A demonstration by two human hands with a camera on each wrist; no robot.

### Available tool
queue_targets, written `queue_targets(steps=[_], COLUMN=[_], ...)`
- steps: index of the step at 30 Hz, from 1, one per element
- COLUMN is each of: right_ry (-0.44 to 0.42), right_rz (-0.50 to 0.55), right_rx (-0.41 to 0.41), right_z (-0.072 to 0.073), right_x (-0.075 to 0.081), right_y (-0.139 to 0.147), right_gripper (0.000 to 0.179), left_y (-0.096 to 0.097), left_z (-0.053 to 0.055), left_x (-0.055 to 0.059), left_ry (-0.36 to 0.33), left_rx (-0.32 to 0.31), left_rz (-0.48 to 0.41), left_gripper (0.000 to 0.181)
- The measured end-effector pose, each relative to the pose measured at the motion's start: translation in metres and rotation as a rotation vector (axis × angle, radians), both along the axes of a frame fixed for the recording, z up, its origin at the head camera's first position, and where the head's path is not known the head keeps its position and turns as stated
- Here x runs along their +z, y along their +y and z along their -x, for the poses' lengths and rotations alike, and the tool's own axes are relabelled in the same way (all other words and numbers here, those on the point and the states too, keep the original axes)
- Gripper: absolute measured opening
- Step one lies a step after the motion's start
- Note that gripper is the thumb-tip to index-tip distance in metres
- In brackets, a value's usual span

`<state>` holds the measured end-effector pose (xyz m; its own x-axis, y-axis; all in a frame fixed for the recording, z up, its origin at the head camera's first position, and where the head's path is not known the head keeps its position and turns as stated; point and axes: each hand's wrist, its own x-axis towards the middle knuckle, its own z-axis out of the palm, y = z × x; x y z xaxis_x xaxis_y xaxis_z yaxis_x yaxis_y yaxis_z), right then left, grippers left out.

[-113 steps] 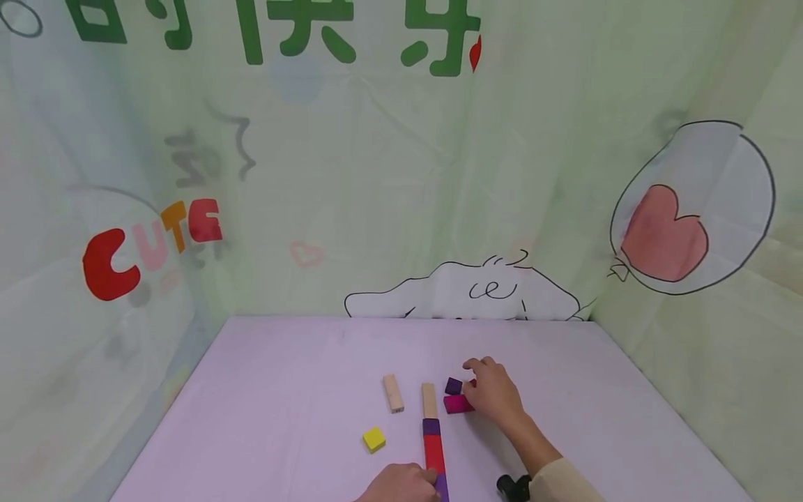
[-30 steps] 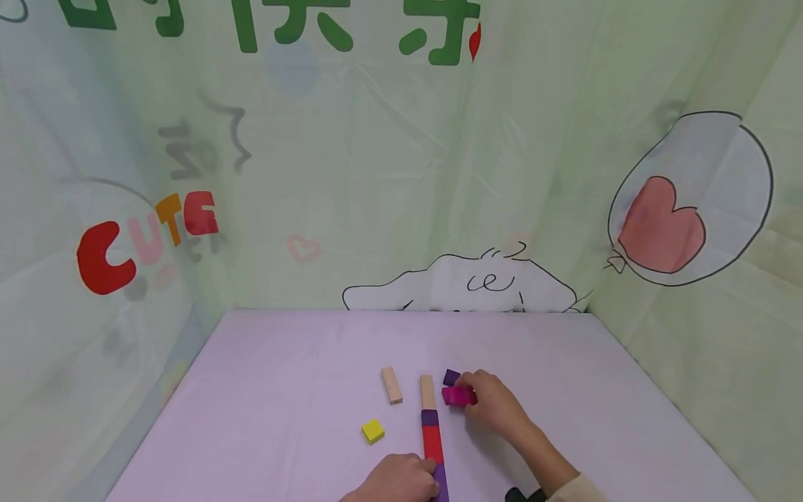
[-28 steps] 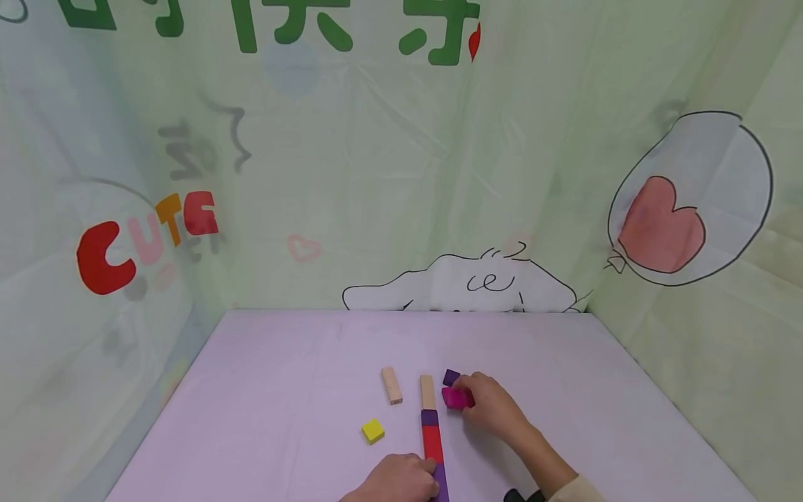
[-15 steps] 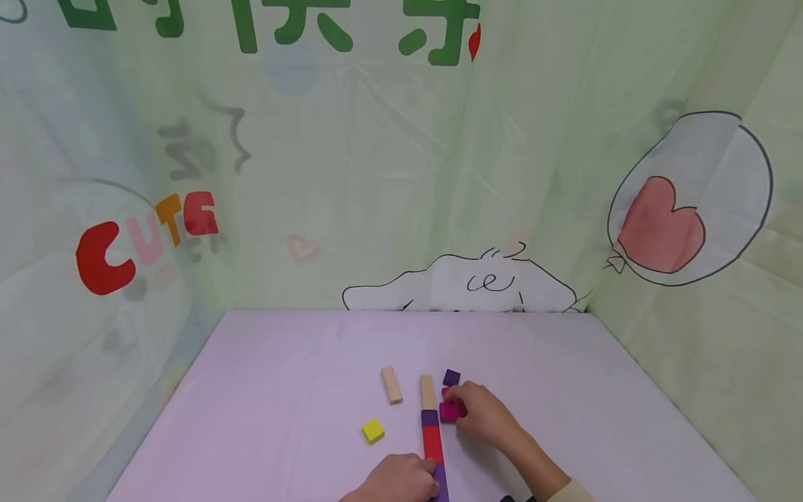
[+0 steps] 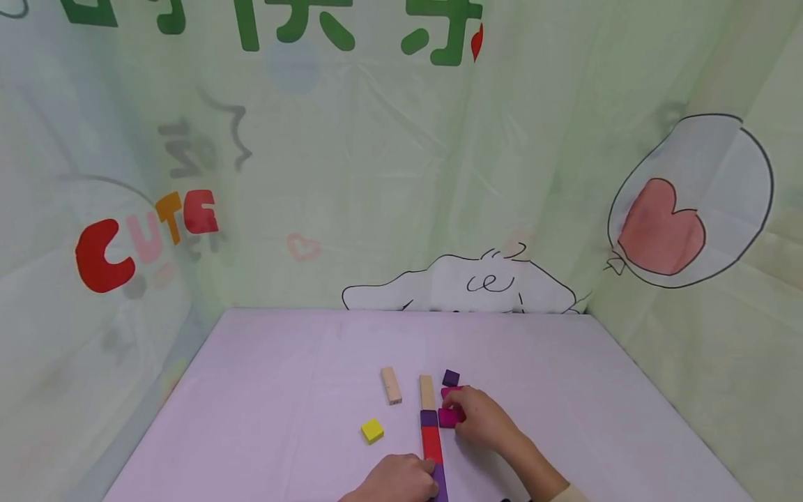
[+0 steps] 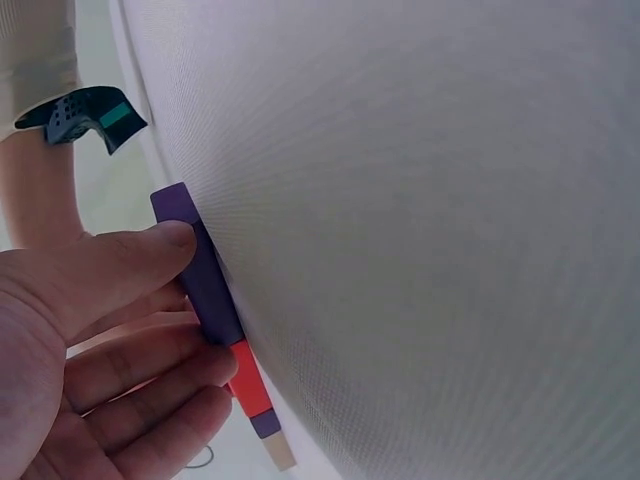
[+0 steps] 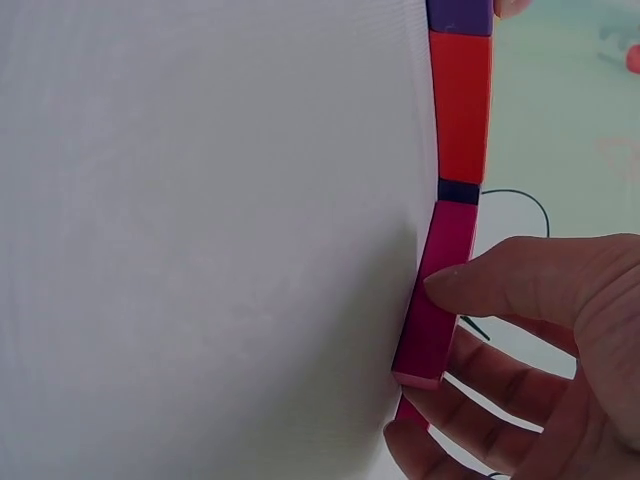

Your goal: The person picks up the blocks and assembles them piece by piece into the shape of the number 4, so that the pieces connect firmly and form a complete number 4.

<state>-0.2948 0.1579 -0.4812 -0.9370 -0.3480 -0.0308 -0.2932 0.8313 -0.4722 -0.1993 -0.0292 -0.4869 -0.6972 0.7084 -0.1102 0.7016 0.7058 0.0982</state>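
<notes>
Right hand [image 5: 483,420] pinches a magenta block [image 7: 427,335] between thumb and fingers, just beyond the red block [image 5: 432,445] and to its right, while the left hand [image 5: 396,480] grips the purple block [image 6: 214,295] touching the red block's near end.

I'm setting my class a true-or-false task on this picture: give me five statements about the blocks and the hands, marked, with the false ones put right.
1. The right hand holds a magenta block. True.
2. The left hand grips a purple block in the row of blocks. True.
3. The block at the far end of the row is yellow. False: a plain wooden block is there, and the yellow block lies apart, to the left of the row.
4. Only one magenta block shows. False: a second magenta block, partly hidden by the right hand, lies just beyond the held one.
5. In the row, a red block lies between purple ones. True.
</notes>
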Motion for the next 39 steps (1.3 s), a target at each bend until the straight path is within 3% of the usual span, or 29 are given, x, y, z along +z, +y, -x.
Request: queue_targets(steps=[14, 26, 35, 39], right_ry=[0.004, 0.036, 0.005, 0.007], right_rz=[-0.007, -0.002, 0.001, 0.010], right_rx=[0.002, 0.058, 0.000, -0.016], right_z=[-0.004, -0.001, -0.007, -0.005], right_x=[-0.001, -0.005, 0.018, 0.020], right_y=[0.000, 0.001, 0.000, 0.001], right_gripper=[0.029, 0.029, 0.030, 0.027], left_y=[0.001, -0.001, -0.001, -0.002], left_z=[-0.001, -0.002, -0.002, -0.001], left_x=[0.000, 0.002, 0.003, 0.003], left_ry=[-0.007, 0.006, 0.001, 0.003], left_rx=[0.017, 0.011, -0.012, -0.023], left_rz=[0.007, -0.018, -0.010, -0.007], left_gripper=[0.024, 0.025, 0.025, 0.026])
